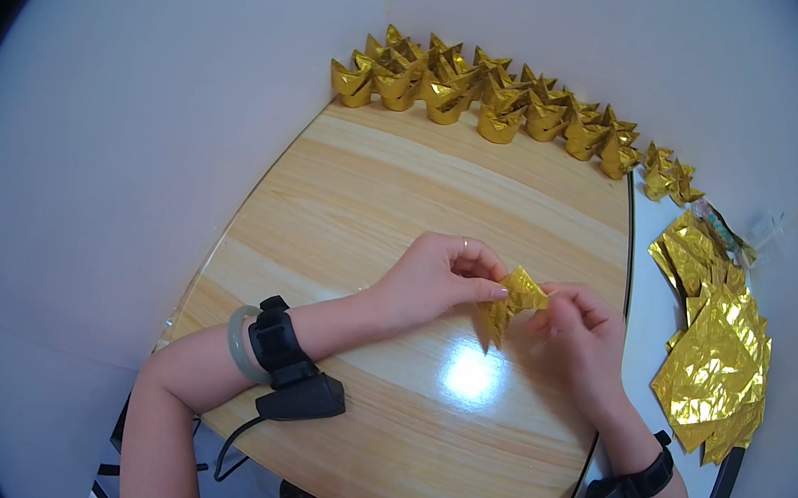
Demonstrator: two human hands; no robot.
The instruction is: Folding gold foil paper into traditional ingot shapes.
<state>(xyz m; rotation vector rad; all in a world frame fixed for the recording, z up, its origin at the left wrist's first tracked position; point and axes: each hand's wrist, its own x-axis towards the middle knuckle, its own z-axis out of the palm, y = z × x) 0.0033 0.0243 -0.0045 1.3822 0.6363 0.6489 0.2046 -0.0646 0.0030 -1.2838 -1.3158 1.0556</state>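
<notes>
A partly folded piece of gold foil paper (pixel 517 293) is held above the middle right of the wooden table, one pointed end hanging down. My left hand (pixel 451 274) pinches it from the left between thumb and fingers. From the right, my right hand (pixel 582 326) grips its other edge with the fingertips. Parts of the foil paper are hidden behind my fingers.
Rows of folded gold paper ingots (pixel 499 121) stand along the far table edge. Right of the wooden table (pixel 387 187), a white surface (pixel 653 272) bears a stack of flat gold foil sheets (pixel 715 361). Black cabled straps (pixel 284 345) sit on both forearms.
</notes>
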